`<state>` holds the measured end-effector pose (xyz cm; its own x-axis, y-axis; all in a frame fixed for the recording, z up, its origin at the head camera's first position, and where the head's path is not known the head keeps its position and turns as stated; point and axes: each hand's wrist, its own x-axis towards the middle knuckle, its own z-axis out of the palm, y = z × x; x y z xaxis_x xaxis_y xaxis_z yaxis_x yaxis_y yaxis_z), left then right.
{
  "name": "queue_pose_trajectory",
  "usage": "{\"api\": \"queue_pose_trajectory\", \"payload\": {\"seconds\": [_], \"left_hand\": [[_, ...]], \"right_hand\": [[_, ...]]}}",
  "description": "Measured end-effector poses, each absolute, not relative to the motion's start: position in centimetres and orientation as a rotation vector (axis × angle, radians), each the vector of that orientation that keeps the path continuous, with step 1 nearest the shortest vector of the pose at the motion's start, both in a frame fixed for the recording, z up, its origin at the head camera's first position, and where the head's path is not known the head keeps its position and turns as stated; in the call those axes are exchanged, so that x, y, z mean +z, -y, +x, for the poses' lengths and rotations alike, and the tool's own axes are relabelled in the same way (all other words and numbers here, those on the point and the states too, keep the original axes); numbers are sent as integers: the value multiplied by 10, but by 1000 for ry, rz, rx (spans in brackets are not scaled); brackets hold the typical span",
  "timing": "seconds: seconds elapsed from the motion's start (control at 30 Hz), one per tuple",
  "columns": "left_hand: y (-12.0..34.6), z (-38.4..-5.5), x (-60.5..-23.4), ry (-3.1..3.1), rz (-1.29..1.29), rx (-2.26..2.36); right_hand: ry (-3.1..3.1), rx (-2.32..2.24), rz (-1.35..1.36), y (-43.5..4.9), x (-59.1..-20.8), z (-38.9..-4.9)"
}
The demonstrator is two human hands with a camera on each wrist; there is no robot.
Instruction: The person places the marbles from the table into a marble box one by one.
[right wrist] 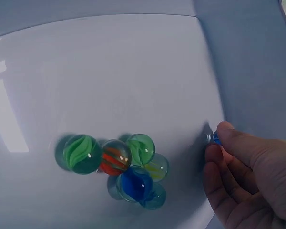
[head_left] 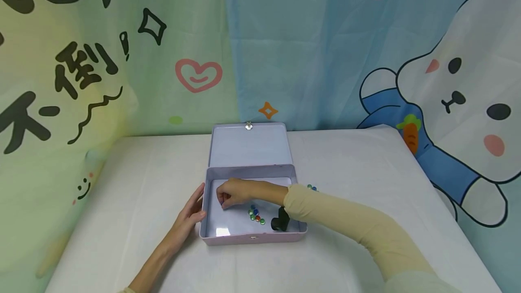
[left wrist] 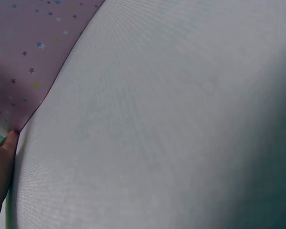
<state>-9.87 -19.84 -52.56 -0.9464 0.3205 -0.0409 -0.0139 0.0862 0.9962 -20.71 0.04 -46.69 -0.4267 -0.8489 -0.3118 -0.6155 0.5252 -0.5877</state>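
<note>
An open tin box [head_left: 254,238] stands on the table, lilac inside, its lid [head_left: 250,146] folded back. In the left wrist view the box's pink side [left wrist: 38,57] carries small stars. My left hand [head_left: 188,220] rests against the left wall, fingers extended along it. Inside the box, near that wall, my right hand [head_left: 235,192] pinches a glass marble [right wrist: 216,138] with blue in it between thumb and fingertip, low over the floor. Several marbles lie clustered on the box floor, among them a green one [right wrist: 82,154], an orange one [right wrist: 115,157] and a blue one [right wrist: 136,183].
A few more marbles [head_left: 312,187] lie on the white tablecloth [head_left: 163,175] just right of the box, partly hidden by the right sleeve [head_left: 346,225]. Below the right wrist is a dark object [head_left: 281,220]. A printed curtain [head_left: 281,49] hangs behind the table.
</note>
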Motion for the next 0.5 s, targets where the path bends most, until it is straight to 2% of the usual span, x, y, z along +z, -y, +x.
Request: {"api": "queue_pose_trajectory", "payload": {"seconds": [0.5], "left_hand": [[199,-98,-526,-2125,303,1933]], "right_hand": [[-2185,-545,-1179,2,-471,-206]]}}
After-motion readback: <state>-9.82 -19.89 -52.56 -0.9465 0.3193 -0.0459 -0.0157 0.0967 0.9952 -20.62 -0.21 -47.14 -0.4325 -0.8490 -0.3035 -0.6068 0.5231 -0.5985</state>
